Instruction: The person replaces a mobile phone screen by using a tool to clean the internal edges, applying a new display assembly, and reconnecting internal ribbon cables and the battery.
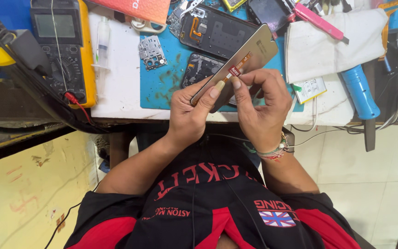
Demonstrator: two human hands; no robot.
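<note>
Both hands are raised over the near edge of the bench, closed on one flat phone screen panel [242,62] that slants up and away from them. The left hand [187,113] grips the panel's lower end, thumb pressed along its near edge. The right hand [261,108] sits just beside it, its thumb and forefinger pinching at the small red tab on the orange flex ribbon [239,67] running up the panel's back. Just beyond the hands lies a blue work mat [162,83] carrying an opened phone body [215,30] and a small metal shield plate [152,53]. Right of the right hand, a white cloth [323,46] and a blue-handled tool [360,92] rest. Far left of the left hand stands a yellow multimeter [63,46].
</note>
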